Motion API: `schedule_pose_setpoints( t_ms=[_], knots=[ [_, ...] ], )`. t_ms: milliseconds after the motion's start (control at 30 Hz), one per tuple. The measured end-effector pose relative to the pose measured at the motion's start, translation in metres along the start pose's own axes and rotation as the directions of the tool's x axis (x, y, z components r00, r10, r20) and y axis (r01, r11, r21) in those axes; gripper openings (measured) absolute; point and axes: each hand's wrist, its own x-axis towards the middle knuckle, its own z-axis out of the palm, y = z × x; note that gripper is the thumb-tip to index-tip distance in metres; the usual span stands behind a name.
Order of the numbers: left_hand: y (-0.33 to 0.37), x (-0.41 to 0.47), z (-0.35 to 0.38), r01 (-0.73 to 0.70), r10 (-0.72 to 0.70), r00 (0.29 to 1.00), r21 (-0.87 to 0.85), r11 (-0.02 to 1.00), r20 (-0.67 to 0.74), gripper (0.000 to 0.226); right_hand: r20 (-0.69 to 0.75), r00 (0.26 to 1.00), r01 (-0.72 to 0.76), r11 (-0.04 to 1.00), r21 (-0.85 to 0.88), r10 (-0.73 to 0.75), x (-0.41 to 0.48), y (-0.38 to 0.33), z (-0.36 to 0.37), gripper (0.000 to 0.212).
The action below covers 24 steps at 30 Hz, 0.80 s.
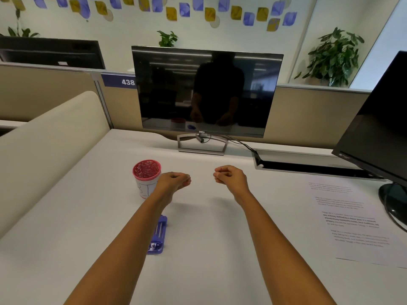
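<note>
The left hand (174, 180) and the right hand (229, 176) hang over the white tabletop (209, 238) at mid-frame. Each is clenched into a loose fist with nothing visible in it. The red mesh cup (146, 172) stands just left of the left hand. The purple stapler (159, 236) lies lower, partly under the left forearm.

Two hands (174, 180) (229, 178); one pink-rimmed cup (146, 172); one purple stapler (158, 236); one printed sheet (356, 223); three monitors (204, 91) (50, 51) (378, 128); three plants (334, 56) (167, 38) (22, 31).
</note>
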Motion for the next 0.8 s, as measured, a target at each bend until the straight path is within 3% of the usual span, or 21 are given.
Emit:
schedule_pose_setpoints(
  t_ms=[133,333,533,800],
  knots=[
    [0.028,0.001,-0.028,-0.011,0.018,0.995,0.066,0.998,-0.097,0.020,-0.005,0.999,0.043,0.999,-0.010,-0.044,-0.003,-0.029,0.039,0.022],
    [0.051,0.009,-0.066,-0.054,0.198,0.932,0.422,0.905,-0.303,0.032,-0.036,0.992,0.116,0.984,-0.134,-0.122,-0.002,-0.063,0.099,0.021],
    [0.060,0.022,-0.089,-0.092,0.319,0.904,0.600,0.795,-0.284,0.023,-0.001,0.981,0.185,0.942,-0.280,-0.193,0.002,-0.080,0.146,0.016],
    [0.052,0.037,-0.099,-0.085,0.330,0.933,0.804,0.588,-0.143,0.027,0.078,0.984,0.178,0.839,-0.514,-0.161,0.004,-0.076,0.181,0.024]
  ],
)
